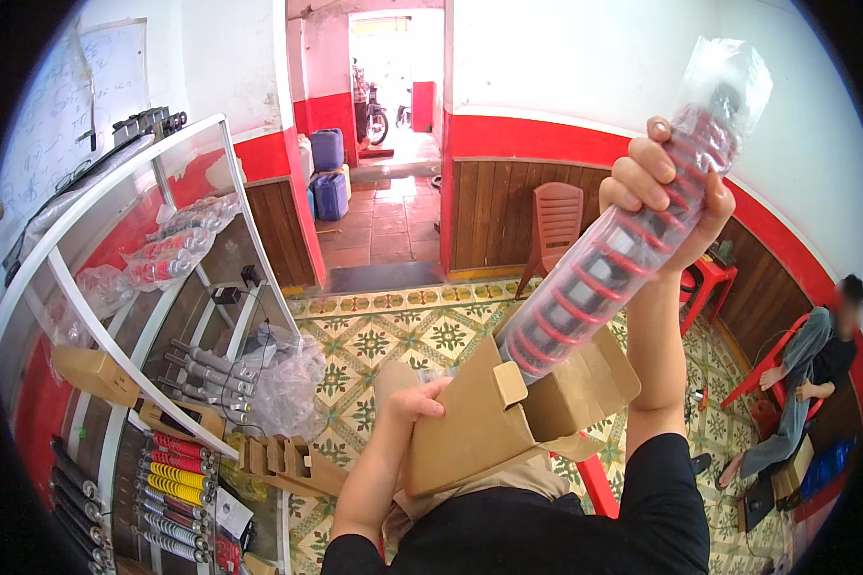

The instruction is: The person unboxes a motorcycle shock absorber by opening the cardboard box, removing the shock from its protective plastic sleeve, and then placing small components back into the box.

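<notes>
My right hand (pixel 672 190) grips a shock absorber with a red coil spring (pixel 582 295), wrapped in clear plastic, near its upper end. The shock absorber slants down to the left, and its lower end is inside the mouth of an open cardboard box (pixel 467 424). My left hand (pixel 417 402) holds the box against its left side, thumb on the cardboard; its other fingers are mostly hidden. The box rests over my lap with its flaps (pixel 597 381) folded outward.
A glass display case (pixel 227 215) at the left holds plastic-wrapped parts and several coil-spring shock absorbers (pixel 176 481). Slotted cardboard (pixel 281 463) lies beside it. A brown plastic chair (pixel 557 215) stands by the wall. Another person (pixel 812 374) sits at the far right. Blue jerrycans (pixel 329 195) stand by the doorway.
</notes>
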The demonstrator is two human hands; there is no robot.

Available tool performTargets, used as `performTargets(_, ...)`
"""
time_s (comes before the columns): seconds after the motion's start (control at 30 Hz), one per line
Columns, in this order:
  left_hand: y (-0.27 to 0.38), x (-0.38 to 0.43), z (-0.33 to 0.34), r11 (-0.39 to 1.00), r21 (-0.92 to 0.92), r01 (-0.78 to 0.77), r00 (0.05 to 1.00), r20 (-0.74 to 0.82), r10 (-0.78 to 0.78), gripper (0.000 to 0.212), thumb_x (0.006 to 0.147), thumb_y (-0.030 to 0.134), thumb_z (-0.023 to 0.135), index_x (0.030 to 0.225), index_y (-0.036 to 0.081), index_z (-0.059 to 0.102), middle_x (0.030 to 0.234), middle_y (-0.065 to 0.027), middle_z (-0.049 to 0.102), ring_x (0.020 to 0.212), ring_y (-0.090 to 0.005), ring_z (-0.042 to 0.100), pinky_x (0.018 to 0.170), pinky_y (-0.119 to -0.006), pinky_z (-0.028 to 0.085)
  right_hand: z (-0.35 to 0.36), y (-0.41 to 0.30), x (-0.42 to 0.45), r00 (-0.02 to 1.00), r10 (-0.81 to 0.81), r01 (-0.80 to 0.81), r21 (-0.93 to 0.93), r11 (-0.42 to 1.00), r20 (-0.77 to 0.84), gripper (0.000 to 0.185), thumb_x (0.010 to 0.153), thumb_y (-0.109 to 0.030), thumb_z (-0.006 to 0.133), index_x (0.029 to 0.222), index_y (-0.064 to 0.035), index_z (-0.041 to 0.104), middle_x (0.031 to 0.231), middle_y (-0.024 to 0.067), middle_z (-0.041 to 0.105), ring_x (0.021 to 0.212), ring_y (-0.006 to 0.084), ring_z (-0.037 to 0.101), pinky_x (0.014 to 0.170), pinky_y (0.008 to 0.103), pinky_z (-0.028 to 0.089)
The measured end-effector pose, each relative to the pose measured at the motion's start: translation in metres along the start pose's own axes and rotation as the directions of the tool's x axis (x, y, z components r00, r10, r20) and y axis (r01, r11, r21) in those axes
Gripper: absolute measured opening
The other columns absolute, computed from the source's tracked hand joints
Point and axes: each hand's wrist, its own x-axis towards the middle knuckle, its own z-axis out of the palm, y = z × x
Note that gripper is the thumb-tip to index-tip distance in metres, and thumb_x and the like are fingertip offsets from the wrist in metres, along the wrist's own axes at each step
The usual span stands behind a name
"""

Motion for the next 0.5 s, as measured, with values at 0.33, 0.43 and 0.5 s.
performTargets(0.33,-0.012,0.008,0.028,0.975,-0.221,-0.033,0.998,-0.065,0.019,0.103,0.072,0.039,0.084,0.148,-0.002,0.029,0.140,-0.0133,0.049,0.129,-0.0218,0.048,0.105,-0.038,0.041,-0.013,0.043,-0.023,0.953,0.199,-0.208,-0.015,0.978,-0.229,0.051,0.081,-0.039,0.065,0.118,-0.0055,0.053,0.088,0.0042,0.059,0.077,0.0160,0.058,0.080,0.0330,0.047)
performTargets(0.43,-0.018,0.011,0.028,0.955,-0.297,-0.023,0.999,-0.049,0.009,0.111,0.071,0.033,0.087,0.152,0.000,0.019,0.144,-0.0139,0.045,0.132,-0.0227,0.046,0.107,-0.039,0.040,-0.028,0.050,-0.032,0.907,0.303,-0.353,-0.135,0.926,-0.292,0.051,0.080,-0.036,0.070,0.119,-0.0070,0.054,0.106,0.0099,0.066,0.104,0.0254,0.064,0.106,0.0458,0.041)
performTargets(0.5,-0.019,0.007,0.028,0.960,-0.276,-0.049,0.994,-0.109,0.020,0.110,0.071,0.034,0.086,0.152,0.000,0.020,0.144,-0.0138,0.045,0.132,-0.0234,0.047,0.106,-0.039,0.041,-0.023,0.056,-0.040,0.859,0.366,-0.439,-0.150,0.886,-0.357,0.052,0.080,-0.036,0.071,0.120,-0.0074,0.054,0.114,0.0132,0.065,0.111,0.0272,0.061,0.107,0.0465,0.040)
